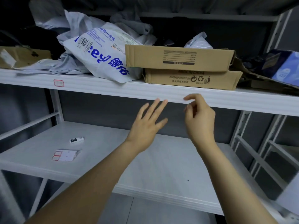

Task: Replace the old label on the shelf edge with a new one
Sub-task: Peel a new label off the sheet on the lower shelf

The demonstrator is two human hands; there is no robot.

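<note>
Left hand [145, 125] is open with spread fingers and right hand [200, 117] half curled, its grip unclear, both at the shelf edge [113, 88]; the red-framed label [58, 83] sits along this edge well to their left, nearer the left hand.

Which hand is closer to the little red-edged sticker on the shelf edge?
Left. The left hand is right of the sticker and lower; the right hand is farther right still, by the shelf edge.
</note>
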